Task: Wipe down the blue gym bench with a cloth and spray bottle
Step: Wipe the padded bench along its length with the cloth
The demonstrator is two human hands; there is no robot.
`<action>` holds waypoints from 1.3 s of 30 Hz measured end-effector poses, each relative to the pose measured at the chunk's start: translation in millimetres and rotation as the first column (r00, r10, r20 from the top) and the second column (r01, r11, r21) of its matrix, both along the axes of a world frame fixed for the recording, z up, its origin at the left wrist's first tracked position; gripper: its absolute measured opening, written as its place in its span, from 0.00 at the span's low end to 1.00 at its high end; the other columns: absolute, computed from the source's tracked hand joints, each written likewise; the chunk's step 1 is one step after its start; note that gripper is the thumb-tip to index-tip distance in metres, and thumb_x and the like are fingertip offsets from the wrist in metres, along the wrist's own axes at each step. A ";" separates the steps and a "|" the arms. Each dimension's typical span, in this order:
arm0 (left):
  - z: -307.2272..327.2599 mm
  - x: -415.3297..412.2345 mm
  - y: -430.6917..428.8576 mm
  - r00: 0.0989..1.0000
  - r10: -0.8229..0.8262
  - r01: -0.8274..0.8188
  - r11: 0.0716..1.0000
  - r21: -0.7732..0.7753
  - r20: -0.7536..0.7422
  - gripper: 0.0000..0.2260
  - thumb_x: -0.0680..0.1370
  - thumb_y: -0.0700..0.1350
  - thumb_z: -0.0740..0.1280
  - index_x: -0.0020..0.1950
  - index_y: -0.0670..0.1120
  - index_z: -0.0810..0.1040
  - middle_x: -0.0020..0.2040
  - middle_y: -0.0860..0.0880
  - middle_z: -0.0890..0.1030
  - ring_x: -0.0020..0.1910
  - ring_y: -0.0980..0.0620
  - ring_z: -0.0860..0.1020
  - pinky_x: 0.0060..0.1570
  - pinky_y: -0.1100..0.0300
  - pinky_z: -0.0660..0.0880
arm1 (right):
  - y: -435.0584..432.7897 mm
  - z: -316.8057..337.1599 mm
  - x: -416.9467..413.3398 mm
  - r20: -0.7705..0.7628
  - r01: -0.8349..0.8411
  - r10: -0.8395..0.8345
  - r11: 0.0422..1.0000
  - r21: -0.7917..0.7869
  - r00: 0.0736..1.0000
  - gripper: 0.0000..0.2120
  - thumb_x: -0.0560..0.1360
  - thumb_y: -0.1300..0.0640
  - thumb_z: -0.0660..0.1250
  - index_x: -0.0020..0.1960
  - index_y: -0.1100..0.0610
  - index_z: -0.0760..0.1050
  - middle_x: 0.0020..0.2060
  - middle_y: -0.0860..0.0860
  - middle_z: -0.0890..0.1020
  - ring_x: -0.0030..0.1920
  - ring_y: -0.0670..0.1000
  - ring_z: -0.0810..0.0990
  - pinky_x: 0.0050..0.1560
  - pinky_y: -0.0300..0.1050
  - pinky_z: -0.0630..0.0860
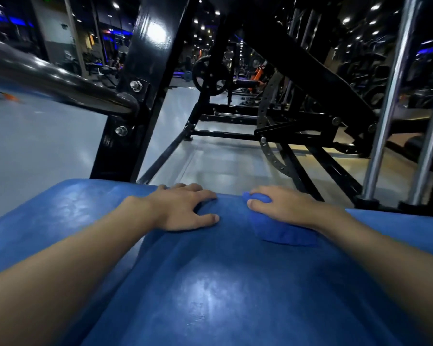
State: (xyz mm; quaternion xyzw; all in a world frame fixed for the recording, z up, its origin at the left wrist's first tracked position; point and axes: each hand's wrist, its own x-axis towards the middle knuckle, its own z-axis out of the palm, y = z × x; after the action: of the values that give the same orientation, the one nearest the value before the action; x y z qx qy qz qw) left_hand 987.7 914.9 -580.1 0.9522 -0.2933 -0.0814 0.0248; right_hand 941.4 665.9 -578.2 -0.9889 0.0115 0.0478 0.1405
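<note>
The blue padded bench (210,290) fills the lower half of the view, its surface glossy with light patches. My left hand (185,208) rests flat on the pad near its far edge, fingers spread and reaching over the rim. My right hand (283,206) lies on a bunched blue cloth (283,233) at the far edge, the thumb and fingers curled around the cloth's front. Most of the cloth shows below and behind the hand. No spray bottle is in view.
A black steel upright (135,101) with bolts rises just beyond the bench at left, joined by a thick dark bar (48,76). Black machine frames (273,121) and chrome guide rods (390,108) stand ahead and right. Grey floor (35,146) lies to the left.
</note>
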 end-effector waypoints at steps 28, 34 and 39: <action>-3.0 -48.2 -138.4 0.999 -0.049 0.047 0.995 -0.088 -0.017 0.29 0.74 0.74 0.55 0.71 0.63 0.63 0.71 0.58 0.67 0.71 0.49 0.65 0.69 0.37 0.61 | -94.9 -1.1 -14.8 -0.017 0.081 -0.081 0.997 -0.002 0.997 0.29 0.62 0.27 0.56 0.59 0.39 0.67 0.60 0.48 0.66 0.59 0.58 0.73 0.61 0.60 0.70; 2.1 -65.5 -167.9 0.999 0.041 -0.042 0.998 -0.046 -0.018 0.26 0.76 0.70 0.58 0.68 0.58 0.66 0.69 0.56 0.69 0.68 0.48 0.68 0.66 0.42 0.65 | -129.9 -1.1 -32.8 0.015 0.016 -0.016 1.000 -0.025 1.000 0.26 0.69 0.27 0.50 0.54 0.42 0.75 0.54 0.46 0.79 0.56 0.55 0.75 0.56 0.54 0.70; 6.3 -79.4 -200.9 0.996 -0.006 -0.009 0.986 -0.168 -0.086 0.32 0.69 0.73 0.56 0.72 0.65 0.65 0.72 0.58 0.68 0.70 0.50 0.68 0.70 0.43 0.63 | -190.5 -2.3 -68.4 0.053 0.049 -0.046 0.997 -0.056 0.998 0.22 0.71 0.31 0.50 0.61 0.36 0.70 0.61 0.44 0.78 0.62 0.54 0.74 0.62 0.57 0.69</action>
State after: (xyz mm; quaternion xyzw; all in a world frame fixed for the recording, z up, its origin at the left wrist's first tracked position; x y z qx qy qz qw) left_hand 908.3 714.0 -573.8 0.9426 -0.2969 -0.0974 0.1178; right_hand 873.0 475.3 -580.5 -0.9928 0.0329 0.0185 0.1137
